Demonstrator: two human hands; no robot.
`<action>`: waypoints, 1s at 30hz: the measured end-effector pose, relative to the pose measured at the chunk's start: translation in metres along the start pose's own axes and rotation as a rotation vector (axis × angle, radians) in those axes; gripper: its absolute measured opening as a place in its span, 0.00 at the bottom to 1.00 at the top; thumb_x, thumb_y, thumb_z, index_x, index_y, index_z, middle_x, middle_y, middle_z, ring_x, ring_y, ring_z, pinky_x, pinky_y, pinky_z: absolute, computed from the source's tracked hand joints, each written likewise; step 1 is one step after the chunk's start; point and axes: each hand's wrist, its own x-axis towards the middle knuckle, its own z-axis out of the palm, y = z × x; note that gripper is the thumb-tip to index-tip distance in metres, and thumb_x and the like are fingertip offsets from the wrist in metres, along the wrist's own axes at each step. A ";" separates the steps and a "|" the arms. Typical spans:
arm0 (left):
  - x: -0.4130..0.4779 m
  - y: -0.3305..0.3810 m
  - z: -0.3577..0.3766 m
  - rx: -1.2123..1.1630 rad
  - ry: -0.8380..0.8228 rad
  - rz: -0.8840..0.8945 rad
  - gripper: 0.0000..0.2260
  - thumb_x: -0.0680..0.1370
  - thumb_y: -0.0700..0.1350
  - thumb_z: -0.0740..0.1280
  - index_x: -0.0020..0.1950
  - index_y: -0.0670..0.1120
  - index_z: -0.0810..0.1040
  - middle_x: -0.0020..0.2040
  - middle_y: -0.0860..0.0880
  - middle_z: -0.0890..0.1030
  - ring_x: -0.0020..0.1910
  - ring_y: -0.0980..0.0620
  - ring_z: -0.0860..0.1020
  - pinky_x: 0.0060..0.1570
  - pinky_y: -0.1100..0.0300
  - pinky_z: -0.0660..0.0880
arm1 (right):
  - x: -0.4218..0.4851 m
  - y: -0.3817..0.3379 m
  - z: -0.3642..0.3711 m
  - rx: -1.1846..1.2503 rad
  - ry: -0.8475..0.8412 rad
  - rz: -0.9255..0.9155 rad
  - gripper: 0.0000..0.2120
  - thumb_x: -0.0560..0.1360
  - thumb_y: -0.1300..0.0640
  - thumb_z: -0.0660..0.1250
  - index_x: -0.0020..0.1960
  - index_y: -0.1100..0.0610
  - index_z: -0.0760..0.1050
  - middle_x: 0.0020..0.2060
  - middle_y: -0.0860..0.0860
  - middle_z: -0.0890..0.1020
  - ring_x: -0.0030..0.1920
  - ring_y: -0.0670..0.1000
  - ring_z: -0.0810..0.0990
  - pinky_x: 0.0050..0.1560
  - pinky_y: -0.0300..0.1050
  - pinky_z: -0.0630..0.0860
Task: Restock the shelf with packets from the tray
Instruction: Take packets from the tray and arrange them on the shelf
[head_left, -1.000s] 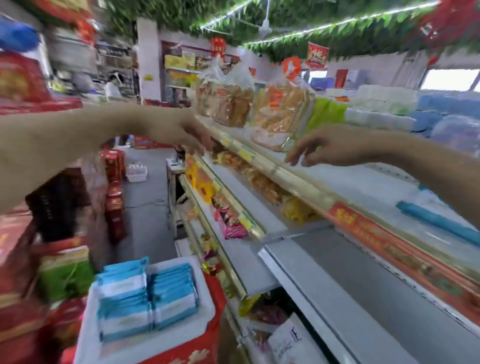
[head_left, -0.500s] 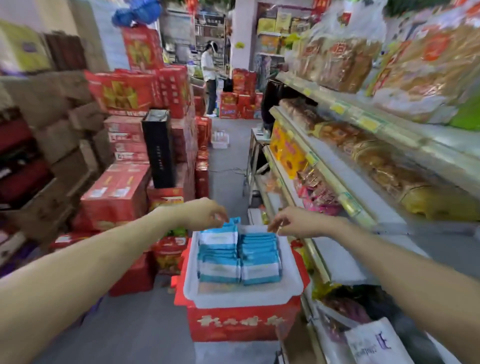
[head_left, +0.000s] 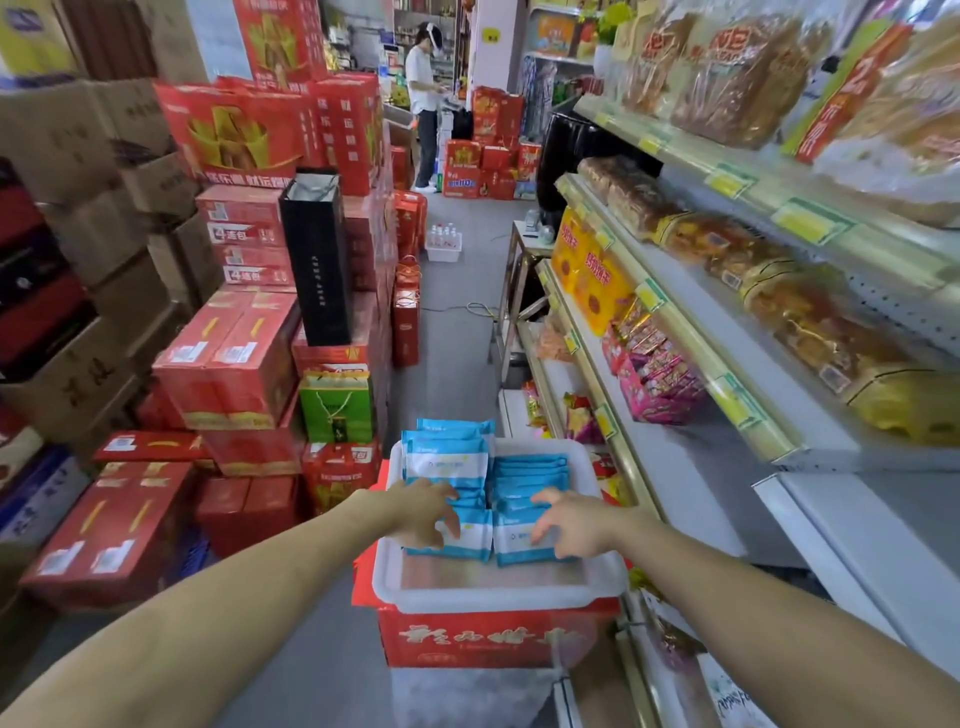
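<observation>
A white plastic tray (head_left: 498, 584) rests on a red carton (head_left: 483, 636) in the aisle. Two rows of blue-and-white packets (head_left: 449, 460) fill it. My left hand (head_left: 423, 512) lies on the near packets of the left row with its fingers spread. My right hand (head_left: 569, 522) lies on the near packets of the right row (head_left: 530, 475), fingers curled over them. Neither hand has a packet lifted. The shelf unit (head_left: 691, 332) runs along the right side, with a bare stretch of white shelf (head_left: 841, 514) near me.
Stacks of red cartons (head_left: 234, 358) and brown boxes (head_left: 78, 156) line the left side. A tall black box (head_left: 317, 257) stands on them. Bread and snack bags (head_left: 727, 249) fill the upper shelves. A person (head_left: 426, 104) stands far down the aisle.
Both hands came down from the upper shelf to the tray. Half a second ago they were at the tray's far edge; now they rest on the near packets.
</observation>
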 end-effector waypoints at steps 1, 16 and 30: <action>0.000 0.000 0.002 0.014 -0.002 -0.003 0.17 0.82 0.54 0.66 0.70 0.64 0.76 0.82 0.50 0.58 0.79 0.42 0.58 0.75 0.39 0.60 | 0.000 -0.001 0.001 -0.021 0.007 0.008 0.23 0.76 0.57 0.67 0.68 0.39 0.77 0.82 0.47 0.54 0.79 0.57 0.59 0.74 0.57 0.65; -0.013 0.025 0.041 0.150 0.213 0.013 0.15 0.80 0.54 0.66 0.67 0.60 0.80 0.79 0.49 0.57 0.73 0.41 0.60 0.72 0.44 0.61 | -0.009 -0.029 0.026 0.019 0.068 0.003 0.19 0.78 0.55 0.63 0.65 0.42 0.81 0.64 0.53 0.71 0.61 0.56 0.70 0.62 0.54 0.71; -0.009 0.024 0.048 0.244 0.257 0.053 0.14 0.81 0.53 0.64 0.62 0.53 0.84 0.82 0.49 0.56 0.75 0.40 0.60 0.73 0.42 0.61 | -0.019 -0.034 0.018 0.038 0.172 0.045 0.22 0.79 0.61 0.61 0.66 0.43 0.81 0.64 0.51 0.75 0.56 0.54 0.76 0.51 0.50 0.76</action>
